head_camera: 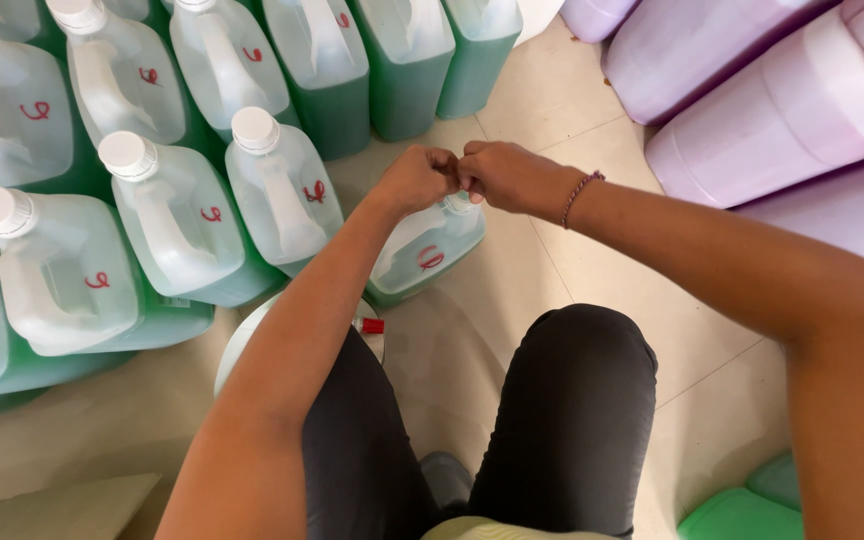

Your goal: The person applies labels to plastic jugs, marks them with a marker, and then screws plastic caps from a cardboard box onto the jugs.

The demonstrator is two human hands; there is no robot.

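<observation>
Left hand (420, 178) and right hand (507, 175), both fisted and touching, pinch at the neck of a jug (424, 250) upright on the floor (552, 100). Four capped jugs (177, 215) stand left; four lilac containers (752, 130) right

Capped clear jugs of green liquid (177, 215) with red marks, left; pale purple jugs (772, 130), upper right
</observation>
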